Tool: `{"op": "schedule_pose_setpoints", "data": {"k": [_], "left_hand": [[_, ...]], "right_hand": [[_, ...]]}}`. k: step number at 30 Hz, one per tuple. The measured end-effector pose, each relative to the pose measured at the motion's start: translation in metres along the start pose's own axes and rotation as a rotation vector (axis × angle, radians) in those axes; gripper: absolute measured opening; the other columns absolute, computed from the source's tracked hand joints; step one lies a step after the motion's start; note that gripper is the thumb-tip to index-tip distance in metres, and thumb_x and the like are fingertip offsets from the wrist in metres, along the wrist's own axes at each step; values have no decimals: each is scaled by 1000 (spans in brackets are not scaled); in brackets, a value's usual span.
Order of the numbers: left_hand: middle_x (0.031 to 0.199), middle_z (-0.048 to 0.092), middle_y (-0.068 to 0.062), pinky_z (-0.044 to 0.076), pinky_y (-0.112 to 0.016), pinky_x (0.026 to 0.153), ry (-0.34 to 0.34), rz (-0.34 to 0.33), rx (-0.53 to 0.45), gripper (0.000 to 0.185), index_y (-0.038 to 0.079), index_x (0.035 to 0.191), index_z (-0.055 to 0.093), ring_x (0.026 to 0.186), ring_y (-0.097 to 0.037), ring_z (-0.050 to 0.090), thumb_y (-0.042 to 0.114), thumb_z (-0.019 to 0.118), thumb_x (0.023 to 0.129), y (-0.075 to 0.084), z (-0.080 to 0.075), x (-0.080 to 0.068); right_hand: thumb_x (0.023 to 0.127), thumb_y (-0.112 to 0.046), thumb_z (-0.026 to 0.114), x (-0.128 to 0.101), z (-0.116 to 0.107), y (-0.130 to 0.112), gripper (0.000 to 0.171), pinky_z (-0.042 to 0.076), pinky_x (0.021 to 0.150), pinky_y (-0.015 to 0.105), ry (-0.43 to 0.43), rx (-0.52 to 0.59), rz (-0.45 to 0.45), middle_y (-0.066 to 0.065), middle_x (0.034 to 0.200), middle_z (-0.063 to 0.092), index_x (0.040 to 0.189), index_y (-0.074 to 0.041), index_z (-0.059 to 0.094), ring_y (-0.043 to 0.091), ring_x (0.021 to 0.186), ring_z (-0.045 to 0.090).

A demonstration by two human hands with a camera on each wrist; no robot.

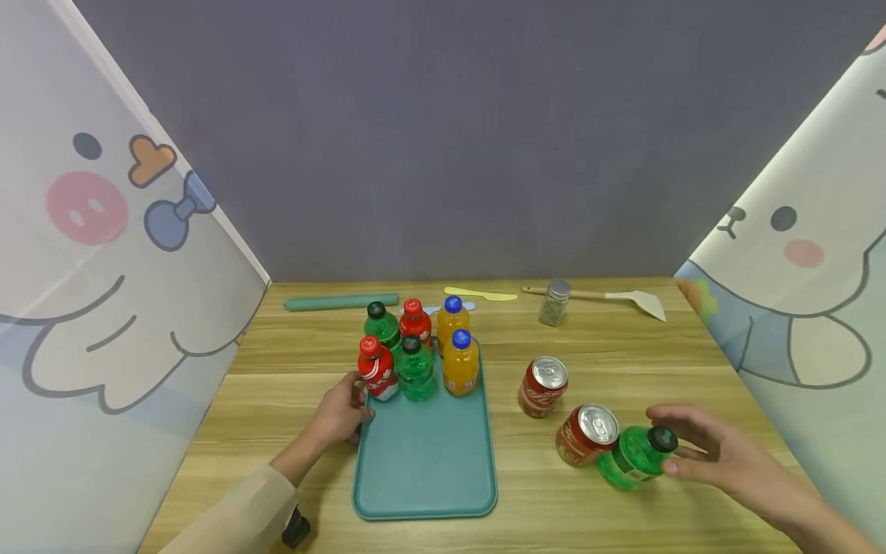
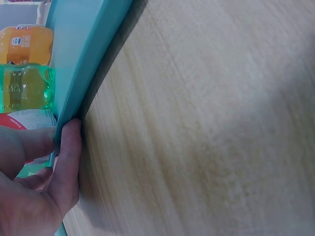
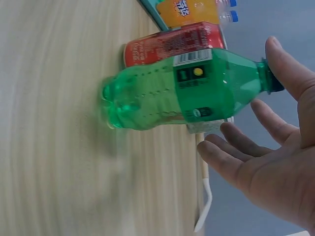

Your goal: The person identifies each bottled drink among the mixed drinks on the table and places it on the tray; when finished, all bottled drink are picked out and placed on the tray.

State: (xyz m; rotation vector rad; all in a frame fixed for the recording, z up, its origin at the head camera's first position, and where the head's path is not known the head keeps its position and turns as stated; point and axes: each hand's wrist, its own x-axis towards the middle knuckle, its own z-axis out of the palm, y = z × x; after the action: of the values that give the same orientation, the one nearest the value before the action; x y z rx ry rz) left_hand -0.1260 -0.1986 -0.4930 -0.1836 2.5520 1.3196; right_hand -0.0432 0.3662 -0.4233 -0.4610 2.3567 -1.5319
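Observation:
My left hand (image 1: 341, 412) pinches the left rim of a teal tray (image 1: 425, 462); in the left wrist view the thumb and a finger (image 2: 69, 162) lie on either side of that rim. At the tray's far end two rows of bottles stand upright: red bottles (image 1: 378, 375), green bottles (image 1: 416, 377) and orange soda bottles (image 1: 460, 369). Right of the tray, another green bottle (image 1: 631, 459) stands on the table. My right hand (image 1: 716, 454) is beside it, fingers spread, with the thumb (image 3: 290, 69) near its black cap.
Two red soda cans (image 1: 542, 388) stand between the tray and the single green bottle. Along the back lie a teal rod (image 1: 341, 302), a yellow knife (image 1: 479, 294) and a spatula (image 1: 637, 298), with a small glass jar (image 1: 554, 302) near the spatula. Walls enclose the table.

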Motion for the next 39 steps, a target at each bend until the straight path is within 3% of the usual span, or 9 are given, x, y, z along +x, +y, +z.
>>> {"op": "schedule_pose_setpoints", "data": {"k": [8,17,28,34,39], "left_hand": [[98,52,-13,60,-39,44,0,-3,-15,65,0,142,45,68,-22,61,-12,71,83,-4,2,1],[98,53,-13,60,-39,44,1,-1,-18,65,0,142,45,68,-22,61,-12,71,84,-4,2,-1],[98,53,-14,59,-39,43,7,14,-12,65,0,141,45,68,-22,61,-12,71,83,-3,1,0],[98,53,-14,59,-40,43,3,14,-17,63,1,140,46,70,-23,61,-12,71,83,-3,1,0],[98,53,-14,59,-39,44,-6,10,-22,63,0,141,45,71,-23,62,-13,70,84,-4,0,1]], "right_hand": [[98,-3,65,0,7,0,52,61,84,28,0,36,162,-16,138,61,147,-4,49,-5,120,57],[100,-11,65,0,10,4,49,60,84,25,15,22,228,-16,136,63,147,-6,51,-5,119,58],[97,-10,69,0,16,7,45,63,80,28,101,-51,137,-9,135,66,141,-6,58,-3,116,61],[98,-6,68,-1,18,6,43,63,80,29,111,-52,67,-4,138,64,140,-4,57,-4,119,60],[98,-5,66,-2,17,5,42,63,79,30,118,-57,55,-6,137,64,139,-3,56,-5,118,59]]}}
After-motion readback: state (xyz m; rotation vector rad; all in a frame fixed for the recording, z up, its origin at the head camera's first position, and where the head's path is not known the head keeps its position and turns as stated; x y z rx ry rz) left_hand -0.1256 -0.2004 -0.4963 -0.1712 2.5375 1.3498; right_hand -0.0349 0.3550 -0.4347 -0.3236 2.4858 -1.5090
